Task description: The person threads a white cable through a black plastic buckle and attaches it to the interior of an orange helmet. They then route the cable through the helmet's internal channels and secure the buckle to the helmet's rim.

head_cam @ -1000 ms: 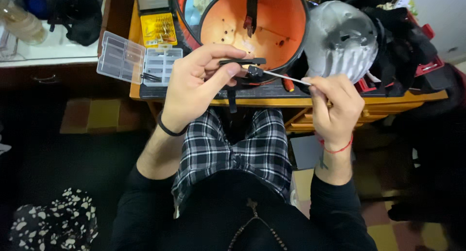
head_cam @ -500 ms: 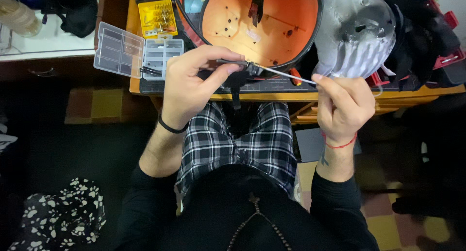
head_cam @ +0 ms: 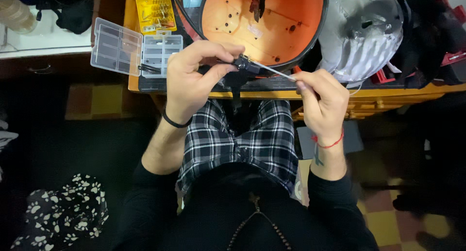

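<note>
Between the two sets of fingertips, just above the lap and at the near edge of the workbench (head_cam: 407,93), a small black part (head_cam: 246,64) is pinched by the left hand (head_cam: 194,79), thumb and forefinger closed tight on it. A thin pale rod (head_cam: 276,73) runs out of that part toward the right hand (head_cam: 320,103), whose fingers are closed around its far end. The rod's long axis slants slightly downward from the left fingers to the right ones, so the black part lies to the left of the right fingertips and is touching only the left ones. Beyond the fingers sits the orange bowl-shaped shell (head_cam: 262,25), with the grey ribbed housing (head_cam: 361,35) beside it, and a clear compartment box (head_cam: 136,49) left of the left hand.
</note>
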